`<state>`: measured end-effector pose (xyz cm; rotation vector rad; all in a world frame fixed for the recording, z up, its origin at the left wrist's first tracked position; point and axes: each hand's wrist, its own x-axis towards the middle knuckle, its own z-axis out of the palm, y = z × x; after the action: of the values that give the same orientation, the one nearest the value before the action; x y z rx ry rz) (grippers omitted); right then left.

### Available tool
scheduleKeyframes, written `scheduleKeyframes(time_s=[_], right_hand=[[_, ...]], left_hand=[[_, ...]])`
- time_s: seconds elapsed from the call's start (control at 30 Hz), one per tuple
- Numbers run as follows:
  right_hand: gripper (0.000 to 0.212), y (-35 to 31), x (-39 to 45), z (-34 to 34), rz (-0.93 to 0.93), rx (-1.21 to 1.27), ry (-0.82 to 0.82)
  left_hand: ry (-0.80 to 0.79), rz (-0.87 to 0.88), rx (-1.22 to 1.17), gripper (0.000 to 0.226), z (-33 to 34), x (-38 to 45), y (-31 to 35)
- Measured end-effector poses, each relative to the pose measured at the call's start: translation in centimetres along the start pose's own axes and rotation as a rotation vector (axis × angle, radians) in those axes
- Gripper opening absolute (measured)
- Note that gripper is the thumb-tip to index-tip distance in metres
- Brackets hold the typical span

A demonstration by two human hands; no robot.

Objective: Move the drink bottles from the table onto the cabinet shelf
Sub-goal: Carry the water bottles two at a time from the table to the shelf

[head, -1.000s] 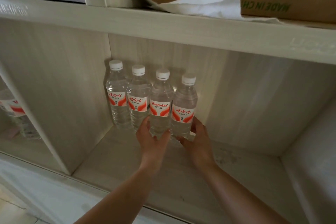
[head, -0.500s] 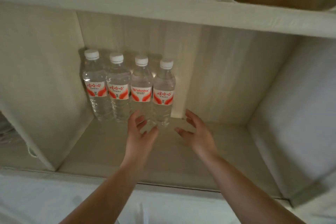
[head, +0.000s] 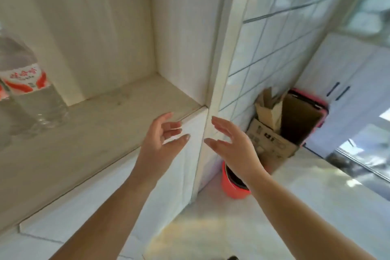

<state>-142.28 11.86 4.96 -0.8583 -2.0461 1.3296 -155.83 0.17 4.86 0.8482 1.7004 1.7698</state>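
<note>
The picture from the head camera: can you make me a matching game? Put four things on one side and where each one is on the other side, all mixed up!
Things:
1. water bottle
2. cardboard box
3. red bucket
4. left hand

Places:
A. on the floor, partly behind the right wrist
B. on the shelf at the far left
C. in front of the shelf's front edge, holding nothing
D. on the floor by the tiled wall, flaps open

Pairs: 1-B, 2-D, 3-A, 4-C
</note>
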Motion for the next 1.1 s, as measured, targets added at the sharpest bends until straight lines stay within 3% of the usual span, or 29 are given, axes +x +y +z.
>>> scheduleKeyframes(time_s=[0.13, 0.4, 0.53, 0.67, 0.9, 1.1], right_hand=[[0.050, 2.3, -6.4, -5.9, 0.087, -0.069, 0.207], [0.045, 5.5, -22.6, -16.5, 0.212, -0.077, 0.619], [0.046, 6.6, -31.9, -20.8, 0.263, -0.139, 0.801], [0.047, 7.4, -41.7, -25.2, 0.302, -0.141, 0.919], [0.049, 8.4, -57.8, -32.1, 0.395, -0.145, 1.145], [0.044, 9.7, -67.3, -36.8, 0.463, -0.088, 1.337]], left_hand=[[-0.249, -0.049, 0.038, 0.047, 6.4, -1.9, -0.5], [-0.711, 0.017, 0.072, 0.042, 20.8, -10.5, -0.8], [-0.896, -0.004, 0.075, 0.054, 27.3, -17.2, -0.6], [-1.033, -0.028, 0.049, 0.046, 33.4, -26.1, 0.0], [-1.241, -0.080, 0.000, 0.051, 43.3, -40.3, 1.1], [-1.438, -0.096, 0.042, 0.039, 51.3, -48.6, 1.3]])
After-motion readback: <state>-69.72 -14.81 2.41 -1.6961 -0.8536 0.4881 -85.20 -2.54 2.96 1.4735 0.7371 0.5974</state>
